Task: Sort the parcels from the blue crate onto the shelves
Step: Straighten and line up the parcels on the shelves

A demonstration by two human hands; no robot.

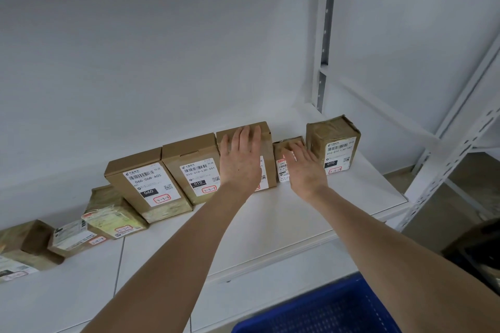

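Two hands are shown at a row of parcels stood on edge along the back of a white shelf [270, 224]. The blue crate [324, 311] is visible at the lower edge, near the body, and its contents cannot be made out. The left hand [239, 159] is laid flat, fingers straight and close together, against the upper front face of a tall cardboard box [266, 140], which follows similar boxes labelled 060 [140, 170] and 010 [189, 154]. The right hand [304, 167] is spread over a small parcel [279, 150] that stands between the tall box and a tape-wrapped parcel [334, 138] to the right. Its fingers are extended and rest on the top and front, and nothing is seen to be clasped, though whether the thumb is hooked round cannot be told. The parcels are judged light and rigid: card shells with sharp corners, stable when broad but easily toppled when narrow, as the leaning parcels [113, 213] further left suggest. Taped surfaces are likely to be slick, bare card less so. The small parcel would best be taken across its two broad faces, near the top, between thumb and fingers. The tall box is better steadied by a flat palm while its neighbour is squared into the gap.
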